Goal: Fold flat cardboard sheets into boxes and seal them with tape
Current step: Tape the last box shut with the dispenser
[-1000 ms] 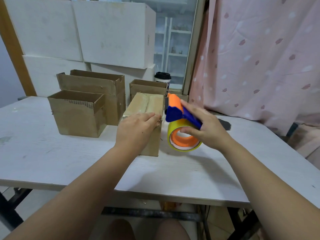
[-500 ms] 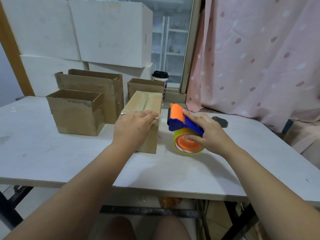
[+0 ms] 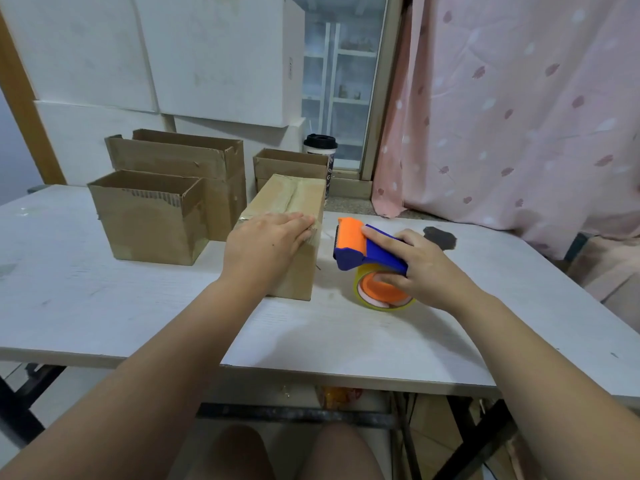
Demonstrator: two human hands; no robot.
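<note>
Now the box (image 3: 294, 199) sits in the middle of the table (image 3: 104, 306), top flaps down. The left hand (image 3: 266, 245) lies flat on the near end of its top, fingers straight, pressing. The right hand (image 3: 424, 268) is curled round the tape gun (image 3: 356, 244), which rests on the table just right of the box. The box looks light and stiff, so it may slide. I think it is best held by pressing on top near an edge, where it will not dent.
</note>
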